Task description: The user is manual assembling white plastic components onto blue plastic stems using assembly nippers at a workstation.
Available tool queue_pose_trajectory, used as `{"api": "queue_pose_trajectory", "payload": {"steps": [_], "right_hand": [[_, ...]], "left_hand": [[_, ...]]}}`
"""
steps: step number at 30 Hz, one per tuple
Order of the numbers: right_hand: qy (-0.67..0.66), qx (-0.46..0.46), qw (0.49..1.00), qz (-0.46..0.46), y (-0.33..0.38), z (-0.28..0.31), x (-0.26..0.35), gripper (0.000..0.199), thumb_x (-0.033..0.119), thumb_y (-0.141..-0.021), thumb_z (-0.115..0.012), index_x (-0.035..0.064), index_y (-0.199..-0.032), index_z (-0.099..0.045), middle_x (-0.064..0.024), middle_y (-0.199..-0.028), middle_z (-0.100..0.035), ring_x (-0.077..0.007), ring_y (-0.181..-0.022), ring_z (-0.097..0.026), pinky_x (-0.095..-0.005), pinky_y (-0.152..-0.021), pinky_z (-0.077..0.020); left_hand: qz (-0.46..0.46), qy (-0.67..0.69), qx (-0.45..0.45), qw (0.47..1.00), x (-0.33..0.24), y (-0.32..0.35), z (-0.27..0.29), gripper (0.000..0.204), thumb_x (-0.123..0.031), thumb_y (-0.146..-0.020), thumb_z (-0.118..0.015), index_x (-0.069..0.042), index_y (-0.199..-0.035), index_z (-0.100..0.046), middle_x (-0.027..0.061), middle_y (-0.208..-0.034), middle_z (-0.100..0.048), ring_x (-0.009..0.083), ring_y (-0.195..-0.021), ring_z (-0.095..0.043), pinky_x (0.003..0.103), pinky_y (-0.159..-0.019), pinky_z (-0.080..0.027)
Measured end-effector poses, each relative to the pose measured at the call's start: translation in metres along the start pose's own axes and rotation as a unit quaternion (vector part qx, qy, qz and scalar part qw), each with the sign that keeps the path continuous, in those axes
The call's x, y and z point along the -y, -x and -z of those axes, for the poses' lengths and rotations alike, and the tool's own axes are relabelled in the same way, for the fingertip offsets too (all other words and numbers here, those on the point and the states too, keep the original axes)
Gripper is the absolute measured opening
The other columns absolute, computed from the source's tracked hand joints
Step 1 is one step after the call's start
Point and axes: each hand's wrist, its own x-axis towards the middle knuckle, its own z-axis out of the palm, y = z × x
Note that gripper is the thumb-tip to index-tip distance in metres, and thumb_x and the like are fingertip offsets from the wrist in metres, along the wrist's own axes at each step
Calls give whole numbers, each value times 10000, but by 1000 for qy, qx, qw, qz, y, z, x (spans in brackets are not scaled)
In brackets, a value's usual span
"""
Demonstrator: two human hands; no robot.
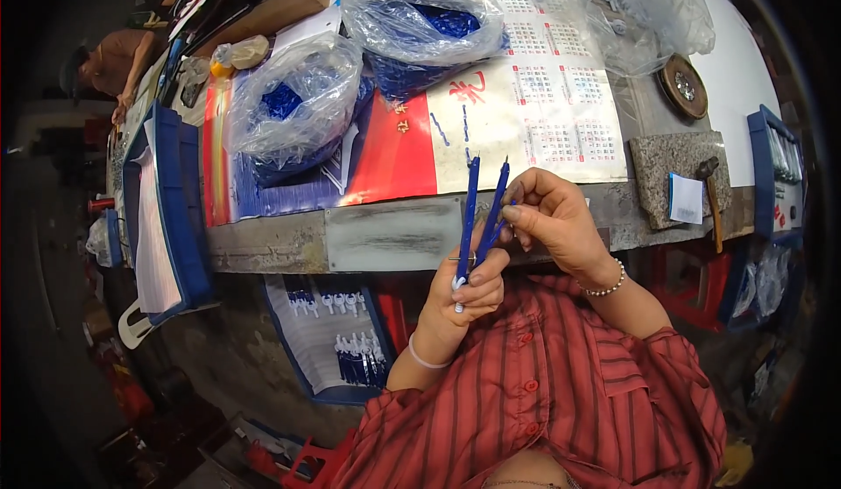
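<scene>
In the head view, the left hand [469,289] has its fingers closed around the lower part of 2 long, narrow blue plastic strips [470,213] with dark pointed tips, which stand up side by side, spread apart at the top, in front of the table [263,249]. A white plastic end piece [458,300] pokes out below that grip. The right hand [554,219] appears to pinch a slim blue plastic piece [501,229] beside the right strip; its far end is hidden.

The held assembly seems unfinished, though whether its parts are fastened cannot be told. Below the table, a blue-rimmed tray with pale lining [304,373] already carries rows of small blue-and-white pieces [361,362]. Much looks left: 2 clear plastic bags [378,6] [328,82] hold plenty of blue parts, and 2 lines of thin blue bits [439,128] lie loose on a printed paper sheet [491,143].
</scene>
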Motion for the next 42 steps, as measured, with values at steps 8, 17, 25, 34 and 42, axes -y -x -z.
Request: {"api": "queue_pose_trajectory", "payload": {"steps": [8,17,25,34,42], "right_hand": [[4,-2,1000,25,2,-2,-2,134,16,-857,-590,-8,-950,-496,-52,-792,-566,-68,-606,-556,-171,-488,-425],[65,-24,995,78,3,-7,-7,124,51,-861,-609,18,-956,-536,-3,-800,-561,-33,-601,-531,-159,-510,-408],[154,-20,980,124,1,-5,-9,151,-4,-856,-584,-11,-990,-515,-31,-842,-565,-64,-698,-581,-190,-601,-464],[22,-24,999,-15,4,-5,-18,239,94,-898,-554,14,-1097,-448,-58,-891,-556,-63,-618,-530,-171,-530,-416],[7,14,1000,-20,18,1,-26,267,102,-867,-617,0,-1090,-512,-41,-963,-566,-50,-743,-526,-193,-593,-453]], "left_hand": [[2,-12,-28,1000,-2,2,0,387,-332,-1005,-273,-9,-1140,-439,45,-591,-426,58,-313,-339,193,-307,-232],[1,-22,-38,999,-2,0,-4,356,-318,-1001,-303,-4,-1098,-441,36,-582,-423,56,-317,-339,195,-308,-230],[-21,-23,-60,998,2,0,-6,286,-296,-993,-343,-29,-1016,-440,28,-583,-422,70,-317,-344,196,-318,-257],[-83,-124,-156,976,7,5,-1,261,-313,-966,-426,-59,-947,-478,24,-646,-486,74,-418,-438,201,-368,-320],[-266,-484,-323,769,30,-3,-10,224,-239,-967,-454,-29,-923,-519,58,-767,-604,107,-539,-571,208,-481,-484]]}}
